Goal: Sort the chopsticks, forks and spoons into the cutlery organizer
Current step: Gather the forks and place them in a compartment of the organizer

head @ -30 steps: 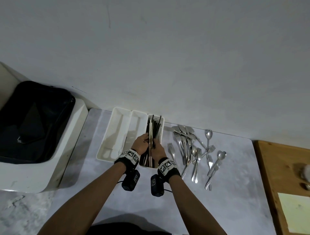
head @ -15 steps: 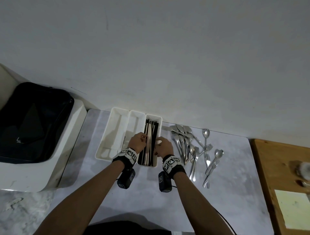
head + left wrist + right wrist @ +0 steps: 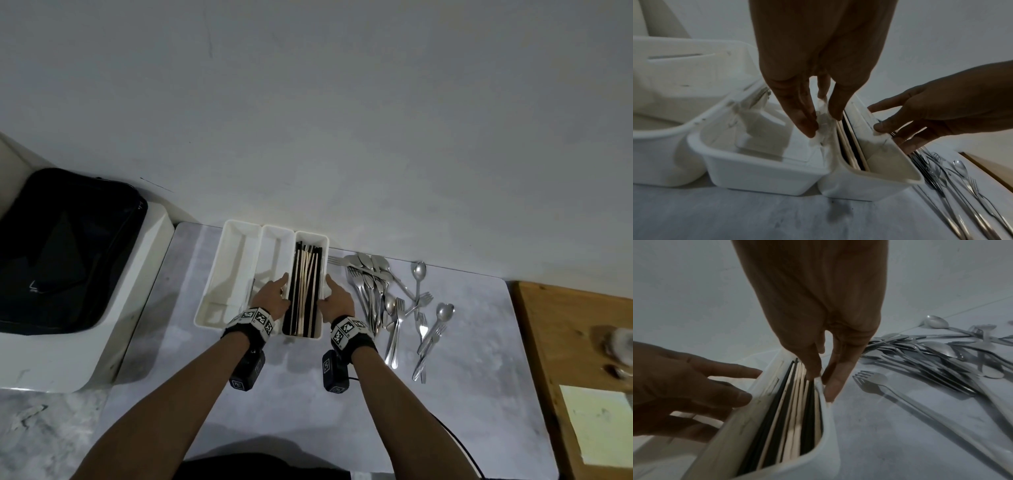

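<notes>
The white cutlery organizer stands against the wall as three bins side by side; the left bin (image 3: 219, 291) and the middle bin (image 3: 274, 240) hold no cutlery. Black and pale wooden chopsticks (image 3: 305, 294) lie lengthwise in the right bin (image 3: 310, 234). My left hand (image 3: 274, 299) pinches this bin's left wall, thumb inside, fingers in the middle bin (image 3: 822, 123). On the opposite wall, my right hand (image 3: 337, 301) pinches the rim between thumb and fingers (image 3: 822, 382). Several steel forks and spoons (image 3: 373, 287) lie loose on the counter right of the bins.
A black bag (image 3: 61, 253) lies on a white box at the left. A wooden board (image 3: 575, 359) with a yellow paper (image 3: 599, 425) borders the counter on the right. A single spoon (image 3: 418, 270) lies near the wall.
Both hands have let go of the chopstick bundle and spread outward to the side walls of the right bin. The chopsticks now lie flat inside it.
</notes>
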A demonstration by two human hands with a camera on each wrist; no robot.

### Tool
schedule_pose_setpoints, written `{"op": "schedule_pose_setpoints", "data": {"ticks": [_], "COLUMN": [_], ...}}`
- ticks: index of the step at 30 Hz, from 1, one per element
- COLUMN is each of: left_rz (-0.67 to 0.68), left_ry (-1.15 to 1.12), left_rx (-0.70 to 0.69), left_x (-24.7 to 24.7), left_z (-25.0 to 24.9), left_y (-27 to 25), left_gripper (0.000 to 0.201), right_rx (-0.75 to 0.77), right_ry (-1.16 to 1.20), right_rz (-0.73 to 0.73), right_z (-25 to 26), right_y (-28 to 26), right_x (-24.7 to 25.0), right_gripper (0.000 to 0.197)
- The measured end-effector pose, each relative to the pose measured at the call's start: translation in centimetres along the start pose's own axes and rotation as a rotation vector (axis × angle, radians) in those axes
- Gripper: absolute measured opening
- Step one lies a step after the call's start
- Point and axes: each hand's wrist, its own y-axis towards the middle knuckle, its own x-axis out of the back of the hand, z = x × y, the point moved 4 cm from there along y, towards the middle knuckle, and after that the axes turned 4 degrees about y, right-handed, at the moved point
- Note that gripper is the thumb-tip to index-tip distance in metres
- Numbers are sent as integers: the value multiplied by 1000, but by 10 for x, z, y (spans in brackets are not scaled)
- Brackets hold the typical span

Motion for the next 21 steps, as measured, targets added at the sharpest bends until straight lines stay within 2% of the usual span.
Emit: {"op": "schedule_pose_setpoints", "data": {"ticks": [3, 6, 8, 11, 16, 21], "left_rz": [-49, -191, -230, -198, -77, 17], "left_ry": [44, 92, 58, 3, -78, -47], "left_rx": [17, 24, 13, -45, -103, -52], "left_x": [2, 8, 6, -10, -64, -127], "left_z": [-5, -25, -44, -78, -123, -150], "left_y": [-2, -7, -9, -10, -19, -30], "left_gripper": [68, 59, 52, 46, 35, 33], "right_rx": [-6, 11, -36, -132, -280, -421], "right_ry": [104, 94, 84, 86, 142, 147], "right_rz": [-13, -123, -203, -279, -353, -383], "right_z": [-4, -19, -35, -67, -135, -202], "right_y": [-9, -17, -22, -30, -43, -47], "right_x": [12, 40, 60, 95, 141, 167], "right_gripper": [65, 50, 43, 38, 43, 58]}}
